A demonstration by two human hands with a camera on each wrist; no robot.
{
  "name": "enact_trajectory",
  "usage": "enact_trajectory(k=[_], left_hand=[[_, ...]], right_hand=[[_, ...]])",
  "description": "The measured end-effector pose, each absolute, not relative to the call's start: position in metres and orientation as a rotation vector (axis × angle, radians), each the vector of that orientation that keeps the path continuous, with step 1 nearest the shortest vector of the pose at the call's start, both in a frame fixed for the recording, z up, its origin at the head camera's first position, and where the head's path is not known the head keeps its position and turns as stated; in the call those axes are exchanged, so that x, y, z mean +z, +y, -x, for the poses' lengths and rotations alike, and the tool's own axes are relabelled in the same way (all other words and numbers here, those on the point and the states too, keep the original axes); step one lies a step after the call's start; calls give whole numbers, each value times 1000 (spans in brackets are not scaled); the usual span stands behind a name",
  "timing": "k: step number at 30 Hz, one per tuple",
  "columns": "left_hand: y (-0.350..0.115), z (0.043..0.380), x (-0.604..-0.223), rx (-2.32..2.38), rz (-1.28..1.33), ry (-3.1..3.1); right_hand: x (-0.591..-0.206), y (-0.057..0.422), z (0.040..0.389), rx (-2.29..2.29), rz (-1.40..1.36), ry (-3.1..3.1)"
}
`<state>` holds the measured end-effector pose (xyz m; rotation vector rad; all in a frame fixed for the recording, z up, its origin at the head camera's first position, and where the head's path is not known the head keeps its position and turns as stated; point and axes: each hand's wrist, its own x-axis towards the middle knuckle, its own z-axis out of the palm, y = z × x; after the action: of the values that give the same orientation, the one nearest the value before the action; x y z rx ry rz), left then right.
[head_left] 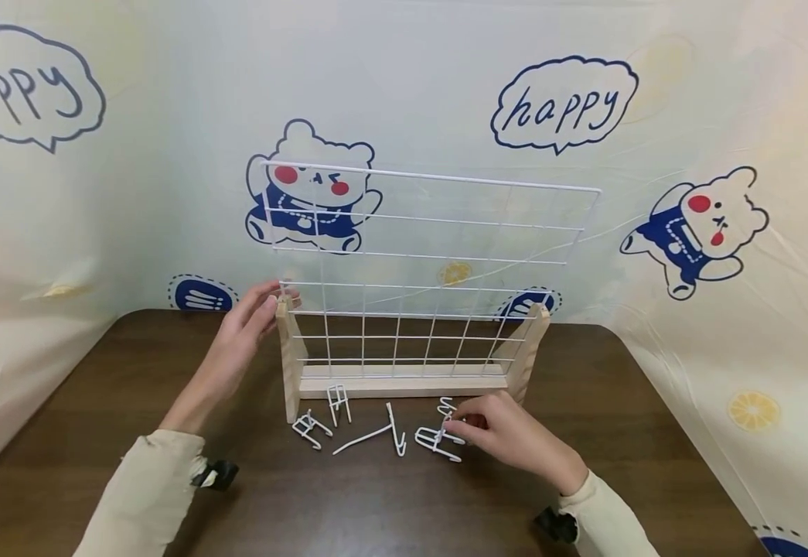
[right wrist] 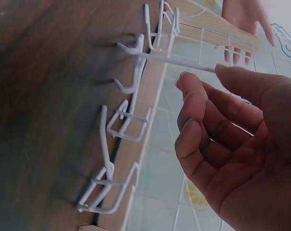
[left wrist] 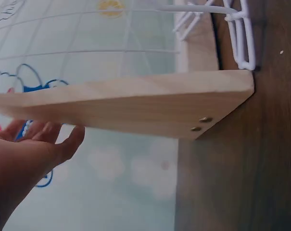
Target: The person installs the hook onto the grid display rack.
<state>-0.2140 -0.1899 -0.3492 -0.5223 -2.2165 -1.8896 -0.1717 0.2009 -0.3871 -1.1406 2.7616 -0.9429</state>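
Note:
A white wire grid rack [head_left: 431, 290] stands on wooden side posts and a wooden base. My left hand [head_left: 247, 317] holds the top of the left wooden post [left wrist: 135, 103], the fingers reaching round behind it and the thumb on its outer side. In front of the base, my right hand [head_left: 508, 433] pinches the thin rod of a white wire hook [right wrist: 183, 62] between thumb and fingers. Beside that hand lie other white hooks [head_left: 438, 442]. A long-armed hook [head_left: 393, 429] lies at the middle, and two more hooks [head_left: 309, 428] rest near the left post.
Everything stands on a dark brown wooden table [head_left: 348, 507]. Behind it hangs a pale cloth [head_left: 438, 46] printed with bears, lemon slices and the word happy. Two brass-coloured screw heads [left wrist: 205, 120] show low on the left post.

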Motion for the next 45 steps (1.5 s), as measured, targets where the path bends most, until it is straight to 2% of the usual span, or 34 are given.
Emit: enact_trajectory(k=[16, 20, 23, 32, 45], left_hand=[[-173, 234, -367, -1880, 475, -2111], [-174, 237, -369, -1890, 494, -2063], [-175, 237, -370, -1894, 518, -2044], [-174, 237, -371, -1887, 525, -2070], [-174, 236, -372, -1857, 498, -2104]], right_hand=[[-404, 187, 171, -1036, 1127, 2860], [-407, 182, 172, -1247, 979, 2718], [-404, 180, 172, -1369, 884, 2612], [-383, 189, 165, -1354, 834, 2640], [-362, 197, 159, -1134, 1027, 2826]])
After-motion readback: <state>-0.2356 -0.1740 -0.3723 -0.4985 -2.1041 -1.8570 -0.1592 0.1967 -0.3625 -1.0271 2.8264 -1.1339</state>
